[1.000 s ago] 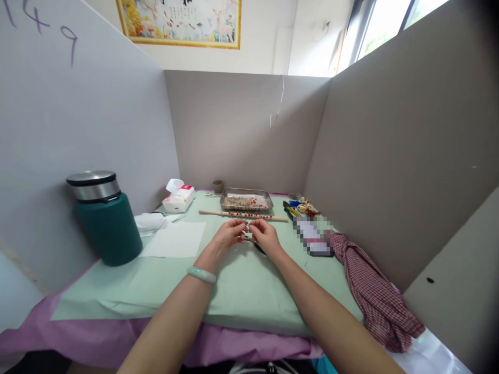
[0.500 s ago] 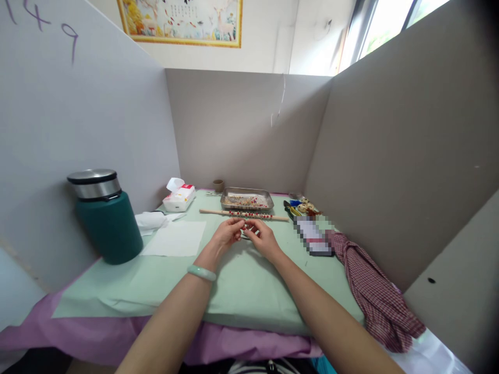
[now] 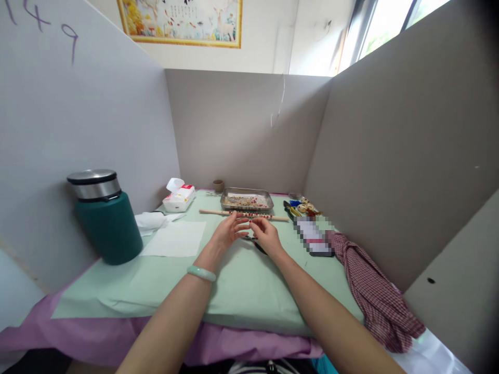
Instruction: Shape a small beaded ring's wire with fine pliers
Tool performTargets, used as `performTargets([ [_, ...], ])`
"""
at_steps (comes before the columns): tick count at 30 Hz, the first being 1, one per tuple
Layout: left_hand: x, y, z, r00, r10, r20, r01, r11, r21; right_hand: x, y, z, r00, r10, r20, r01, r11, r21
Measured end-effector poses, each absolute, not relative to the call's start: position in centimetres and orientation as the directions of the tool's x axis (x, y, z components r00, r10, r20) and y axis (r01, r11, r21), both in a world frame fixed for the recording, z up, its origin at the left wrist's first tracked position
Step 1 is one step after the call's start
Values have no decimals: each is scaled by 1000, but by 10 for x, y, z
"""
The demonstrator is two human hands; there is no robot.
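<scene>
My left hand [image 3: 230,231] has its fingers apart and holds nothing, the fingertips close to those of the other hand. My right hand [image 3: 266,236] is closed in a pinch, with a tiny red bead [image 3: 250,222] at its fingertips. Just beyond both hands lies a thin wooden stick [image 3: 212,211] wound with red and pale beads. A dark-handled tool [image 3: 260,248], partly hidden by my right hand, rests on the cloth below; its kind is unclear. Behind the stick stands a metal tray [image 3: 247,190] of loose small beads.
A green flask [image 3: 109,223], a tissue pack [image 3: 180,198] and a white sheet [image 3: 175,239] are on the left. On the right lie pliers [image 3: 289,209], a blurred-out phone [image 3: 314,236] and a checked cloth [image 3: 370,285]. Grey partitions [image 3: 249,130] enclose the table.
My hands have drawn slightly apart. The left fingers have opened and spread, while the right still pinches. More of the dark-handled tool shows beneath them.
</scene>
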State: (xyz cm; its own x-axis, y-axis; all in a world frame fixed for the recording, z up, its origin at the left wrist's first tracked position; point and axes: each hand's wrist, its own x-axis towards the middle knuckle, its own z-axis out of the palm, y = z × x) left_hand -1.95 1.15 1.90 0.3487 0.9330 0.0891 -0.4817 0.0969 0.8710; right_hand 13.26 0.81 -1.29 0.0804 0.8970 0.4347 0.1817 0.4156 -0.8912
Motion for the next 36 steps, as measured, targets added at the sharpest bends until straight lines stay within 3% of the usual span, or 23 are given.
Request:
performTargets([
  [10, -18, 7, 21, 399, 905, 148, -473, 65, 878, 134, 5, -12, 15, 955, 297, 100, 294, -950],
  [17, -17, 4, 22, 509, 841, 182, -472, 96, 876, 136, 6, -13, 5, 955, 298, 230, 289, -929],
  [26, -32, 7, 28, 545, 824, 154, -677, 324, 661, 139, 0, -2, -183, 905, 384, 6, 391, -920],
  [36, -32, 3, 30, 592, 796, 127, -641, 370, 673, 137, 2, -7, -171, 891, 420, 29, 431, -902],
])
